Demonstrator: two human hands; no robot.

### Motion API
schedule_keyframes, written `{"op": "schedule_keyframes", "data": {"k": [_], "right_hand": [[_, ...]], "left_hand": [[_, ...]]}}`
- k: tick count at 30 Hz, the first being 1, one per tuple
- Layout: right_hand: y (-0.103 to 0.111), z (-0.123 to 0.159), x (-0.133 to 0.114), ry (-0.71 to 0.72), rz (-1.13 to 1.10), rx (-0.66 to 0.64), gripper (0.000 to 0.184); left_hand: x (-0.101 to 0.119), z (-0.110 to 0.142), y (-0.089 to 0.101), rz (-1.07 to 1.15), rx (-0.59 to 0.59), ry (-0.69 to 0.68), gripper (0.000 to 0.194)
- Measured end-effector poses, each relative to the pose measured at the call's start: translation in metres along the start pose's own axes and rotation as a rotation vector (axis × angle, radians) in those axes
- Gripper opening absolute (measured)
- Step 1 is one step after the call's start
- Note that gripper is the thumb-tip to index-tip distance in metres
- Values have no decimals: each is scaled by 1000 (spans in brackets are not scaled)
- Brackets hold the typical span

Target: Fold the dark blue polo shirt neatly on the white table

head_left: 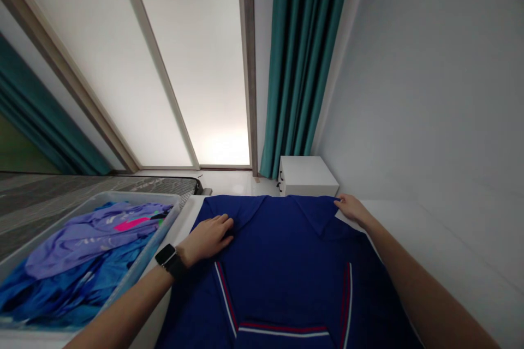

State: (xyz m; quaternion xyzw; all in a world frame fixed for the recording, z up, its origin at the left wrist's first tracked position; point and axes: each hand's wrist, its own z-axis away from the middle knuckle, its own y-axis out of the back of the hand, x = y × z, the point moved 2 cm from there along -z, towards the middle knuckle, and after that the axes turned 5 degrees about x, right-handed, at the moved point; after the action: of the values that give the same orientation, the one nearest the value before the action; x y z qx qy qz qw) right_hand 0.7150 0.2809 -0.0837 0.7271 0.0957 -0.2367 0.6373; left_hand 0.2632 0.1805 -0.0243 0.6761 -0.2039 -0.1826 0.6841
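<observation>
A dark blue garment [278, 272] with a collar and red-and-white striped trim lies spread on a white table [192, 212]. Flat on its upper left part rests my left hand [210, 235], fingers stretched out, with a black watch on the wrist. My right hand [350, 209] pinches the garment's top right corner at the far edge of the table. The lower part of the garment runs out of view at the bottom.
Left of the garment stands a clear plastic bin [164, 234] with purple and blue clothes [94, 234] inside. Beyond the table are a white cabinet [309, 172], a teal curtain [305, 65] and frosted sliding doors [196, 65]. A grey wall [442, 92] rises at the right.
</observation>
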Motion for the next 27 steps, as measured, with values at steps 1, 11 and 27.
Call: {"op": "schedule_keyframes", "data": {"k": [1, 11, 27], "right_hand": [[0, 0, 0, -4, -18, 5, 13], [8, 12, -5, -77, -297, -2, 12], [64, -45, -46, -225, -861, 139, 6]], "left_hand": [[0, 3, 2, -17, -1, -9, 15], [-15, 9, -11, 295, 32, 217, 19], [-97, -46, 36, 1498, 559, 814, 20]]}}
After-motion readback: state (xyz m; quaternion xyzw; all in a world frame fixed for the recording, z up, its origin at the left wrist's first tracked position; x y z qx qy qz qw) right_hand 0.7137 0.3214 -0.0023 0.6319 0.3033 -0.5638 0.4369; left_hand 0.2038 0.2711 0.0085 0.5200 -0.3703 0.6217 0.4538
